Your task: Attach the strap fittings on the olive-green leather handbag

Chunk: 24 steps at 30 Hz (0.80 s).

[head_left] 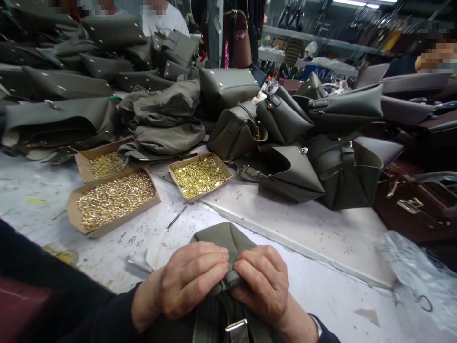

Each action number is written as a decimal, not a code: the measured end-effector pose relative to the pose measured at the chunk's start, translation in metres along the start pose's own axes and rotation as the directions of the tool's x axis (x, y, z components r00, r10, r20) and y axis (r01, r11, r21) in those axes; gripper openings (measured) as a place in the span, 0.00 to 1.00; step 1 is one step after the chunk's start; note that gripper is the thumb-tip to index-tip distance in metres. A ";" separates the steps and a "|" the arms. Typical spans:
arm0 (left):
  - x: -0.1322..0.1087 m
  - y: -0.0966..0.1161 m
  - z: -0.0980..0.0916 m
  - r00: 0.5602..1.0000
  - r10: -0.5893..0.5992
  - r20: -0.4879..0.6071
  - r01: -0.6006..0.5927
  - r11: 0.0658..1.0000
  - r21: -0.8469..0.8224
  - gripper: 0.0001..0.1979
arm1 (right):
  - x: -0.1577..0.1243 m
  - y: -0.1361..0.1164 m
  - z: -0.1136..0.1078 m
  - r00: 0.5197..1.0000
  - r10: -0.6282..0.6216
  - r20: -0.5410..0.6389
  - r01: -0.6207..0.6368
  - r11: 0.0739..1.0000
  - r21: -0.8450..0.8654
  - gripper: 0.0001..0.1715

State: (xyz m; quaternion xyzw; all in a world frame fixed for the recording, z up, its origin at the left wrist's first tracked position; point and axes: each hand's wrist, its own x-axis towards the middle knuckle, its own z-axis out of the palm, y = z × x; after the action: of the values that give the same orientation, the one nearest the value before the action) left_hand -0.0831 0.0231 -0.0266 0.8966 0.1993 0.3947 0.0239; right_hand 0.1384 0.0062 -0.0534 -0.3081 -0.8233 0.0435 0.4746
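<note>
A dark olive handbag (228, 236) is in front of me at the table's near edge, with a strap and a metal buckle (236, 326) low in view. My left hand (194, 276) grips the bag's edge from the left, fingers curled over it. From the other side my right hand (262, 281) pinches the same edge, its fingertips close to the left ones. Between the fingertips a small metal stud seems to show, too small to make out well. Both thumbs are hidden behind the bag material.
Cardboard trays of small gold metal pieces, one nearer (114, 202) and one farther right (202, 176), stand beyond my hands. Olive bags (289, 171) are heaped across the table's back. Brown bags (410, 205) and clear plastic (421, 267) lie right. People stand behind the heap.
</note>
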 end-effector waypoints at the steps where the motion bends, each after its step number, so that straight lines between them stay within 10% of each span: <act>1: 0.000 0.000 0.000 1.000 -0.006 -0.003 0.006 1.000 0.001 0.12 | 0.001 -0.001 0.000 1.000 -0.002 -0.007 0.002 1.000 0.000 0.10; 24: -0.013 -0.009 0.009 0.986 0.156 -0.061 -0.151 0.986 0.077 0.12 | -0.007 0.001 0.001 0.990 -0.125 -0.072 0.124 0.992 -0.019 0.11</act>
State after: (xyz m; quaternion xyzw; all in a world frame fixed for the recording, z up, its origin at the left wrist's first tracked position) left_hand -0.0880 0.0274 -0.0434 0.8959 0.1445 0.4176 -0.0455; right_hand 0.1409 0.0031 -0.0598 -0.2610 -0.8234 -0.0037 0.5039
